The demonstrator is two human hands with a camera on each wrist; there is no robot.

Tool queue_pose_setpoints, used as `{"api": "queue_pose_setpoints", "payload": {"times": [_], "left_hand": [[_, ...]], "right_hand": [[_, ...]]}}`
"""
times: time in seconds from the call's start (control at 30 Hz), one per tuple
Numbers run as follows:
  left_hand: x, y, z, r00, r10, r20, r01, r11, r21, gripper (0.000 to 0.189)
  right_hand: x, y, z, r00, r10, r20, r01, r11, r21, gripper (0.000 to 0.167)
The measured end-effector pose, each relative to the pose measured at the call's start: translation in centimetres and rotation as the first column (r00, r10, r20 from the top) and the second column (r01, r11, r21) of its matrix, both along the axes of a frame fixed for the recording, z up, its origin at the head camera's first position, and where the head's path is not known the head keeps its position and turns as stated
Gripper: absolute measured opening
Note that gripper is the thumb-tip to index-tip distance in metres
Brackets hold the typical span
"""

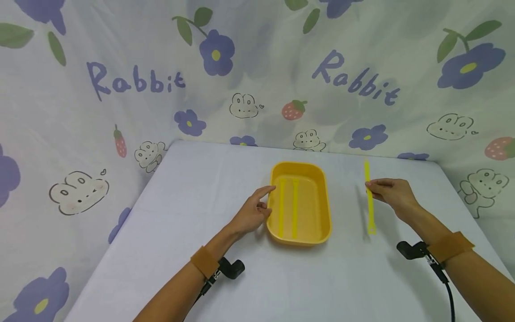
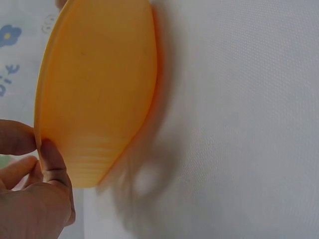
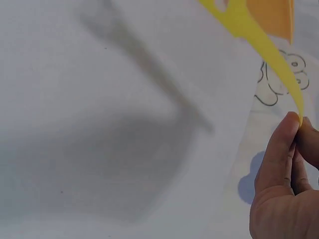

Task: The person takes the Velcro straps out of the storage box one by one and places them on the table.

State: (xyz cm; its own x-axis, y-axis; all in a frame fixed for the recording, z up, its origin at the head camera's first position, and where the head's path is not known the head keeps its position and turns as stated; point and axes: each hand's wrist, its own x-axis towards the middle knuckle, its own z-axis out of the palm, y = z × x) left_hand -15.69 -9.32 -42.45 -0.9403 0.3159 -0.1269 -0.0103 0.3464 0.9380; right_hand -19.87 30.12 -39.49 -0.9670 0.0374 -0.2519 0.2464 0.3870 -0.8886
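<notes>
A yellow plastic tray [image 1: 313,201] with rounded corners stands in the middle of the table. Two thin yellow strips, a left one [image 1: 281,208] and a right one [image 1: 295,208], lie lengthwise inside it, side by side. My left hand [image 1: 250,213] pinches the tray's left rim; the left wrist view shows thumb and finger on either side of the wall [image 2: 99,79]. To the right of the tray, my right hand [image 1: 392,194] pinches another flat yellow strip [image 1: 370,210] above the table. In the right wrist view this strip [image 3: 271,52] bends and has a wider, cut-out end.
A white cloth covers the table [image 1: 193,192]. Behind and beside it hangs a curtain [image 1: 261,58] printed with flowers, rabbits and lettering. Each wrist carries a strapped camera, the left one [image 1: 231,268] and the right one [image 1: 412,250], with cables trailing towards me.
</notes>
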Motion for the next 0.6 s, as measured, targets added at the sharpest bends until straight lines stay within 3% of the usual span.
{"api": "queue_pose_setpoints", "payload": {"times": [0.23,0.6], "left_hand": [[0.2,0.0,0.0,1.0,0.003,-0.005,-0.003,1.0,0.007,0.063],[0.1,0.0,0.0,1.0,-0.001,-0.02,0.001,1.0,0.005,0.064]], "right_hand": [[0.2,0.5,-1.4,0.998,0.013,0.066,-0.015,0.999,0.029,0.056],[-0.1,1.2,-3.3,0.99,-0.029,0.136,0.002,0.981,0.194,0.055]]}}
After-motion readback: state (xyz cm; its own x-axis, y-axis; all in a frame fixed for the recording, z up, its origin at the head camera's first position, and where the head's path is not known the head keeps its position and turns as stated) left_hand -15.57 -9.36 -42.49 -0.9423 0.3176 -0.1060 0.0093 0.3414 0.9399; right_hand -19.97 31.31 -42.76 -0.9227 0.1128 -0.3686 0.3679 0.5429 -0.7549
